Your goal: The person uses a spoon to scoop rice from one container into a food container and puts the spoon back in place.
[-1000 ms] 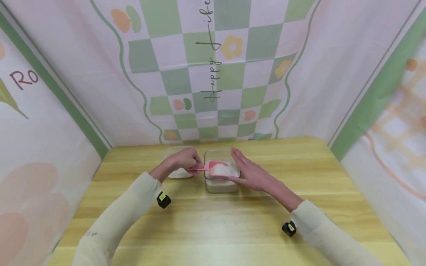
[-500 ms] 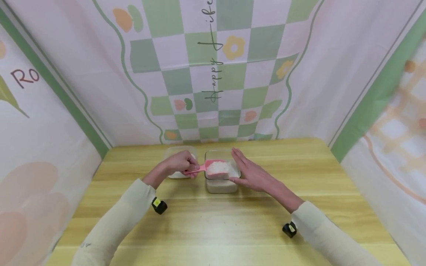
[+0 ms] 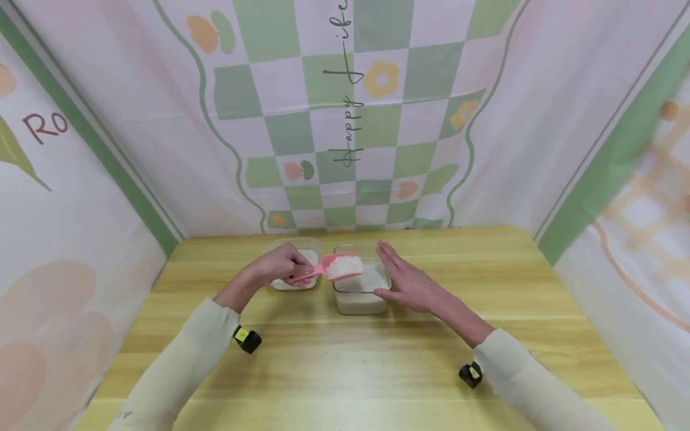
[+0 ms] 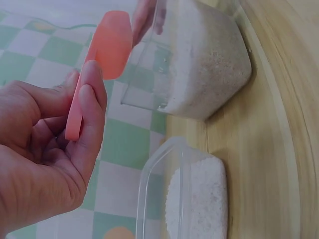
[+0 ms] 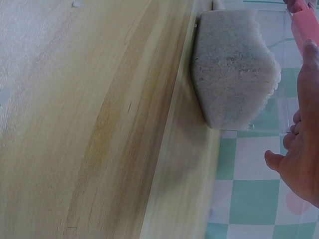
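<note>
My left hand (image 3: 280,264) pinches the handle of a pink scoop (image 4: 113,42) between thumb and fingers. White rice (image 3: 347,265) is heaped in the scoop's bowl, which is raised over the left rim of a clear square container (image 3: 361,306). That container is partly filled with rice, its surface sloping in the right wrist view. My right hand (image 3: 412,282) lies along the container's right side with straight fingers, touching or very near its rim. A smaller clear tub (image 4: 180,194), also holding rice, stands to the left, partly hidden by my left hand in the head view.
Both containers stand near the back of a wooden table (image 3: 345,371). Behind them hangs a checkered green and white curtain (image 3: 372,161), with patterned cloth at both sides. A small white speck (image 5: 78,4) lies on the table in the right wrist view.
My left hand has drawn the loaded scoop up and leftward, from inside the larger container to above its left rim. My right hand has stayed at the container's right side.
</note>
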Motion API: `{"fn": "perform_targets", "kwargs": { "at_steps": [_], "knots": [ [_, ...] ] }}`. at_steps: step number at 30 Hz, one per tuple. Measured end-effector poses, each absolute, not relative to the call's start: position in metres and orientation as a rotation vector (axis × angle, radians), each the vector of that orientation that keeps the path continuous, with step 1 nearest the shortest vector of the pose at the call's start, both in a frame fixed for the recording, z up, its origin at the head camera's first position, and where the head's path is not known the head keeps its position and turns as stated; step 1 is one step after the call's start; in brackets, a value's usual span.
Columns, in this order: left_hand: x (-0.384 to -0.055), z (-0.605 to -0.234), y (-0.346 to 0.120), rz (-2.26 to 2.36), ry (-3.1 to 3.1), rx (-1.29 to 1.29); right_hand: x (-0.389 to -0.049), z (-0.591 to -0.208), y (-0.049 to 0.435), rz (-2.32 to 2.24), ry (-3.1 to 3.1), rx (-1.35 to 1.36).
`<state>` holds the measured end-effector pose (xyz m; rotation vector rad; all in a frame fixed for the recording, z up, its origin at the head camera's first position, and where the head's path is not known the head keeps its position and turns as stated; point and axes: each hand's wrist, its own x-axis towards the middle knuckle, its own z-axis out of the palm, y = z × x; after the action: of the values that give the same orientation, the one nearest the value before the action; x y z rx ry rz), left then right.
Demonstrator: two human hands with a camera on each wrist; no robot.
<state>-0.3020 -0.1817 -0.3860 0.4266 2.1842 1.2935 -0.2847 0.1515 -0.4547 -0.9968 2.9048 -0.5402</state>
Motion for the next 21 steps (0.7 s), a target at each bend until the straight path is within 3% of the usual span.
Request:
{"fn": "perform_targets", "kwargs": {
  "at_steps": [21],
  "knots": [
    [-0.27,-0.401,-0.237,1.413,2.208,0.34,-0.285,-0.456,0.151,-0.559,2.906,-1.017]
  ]
}}
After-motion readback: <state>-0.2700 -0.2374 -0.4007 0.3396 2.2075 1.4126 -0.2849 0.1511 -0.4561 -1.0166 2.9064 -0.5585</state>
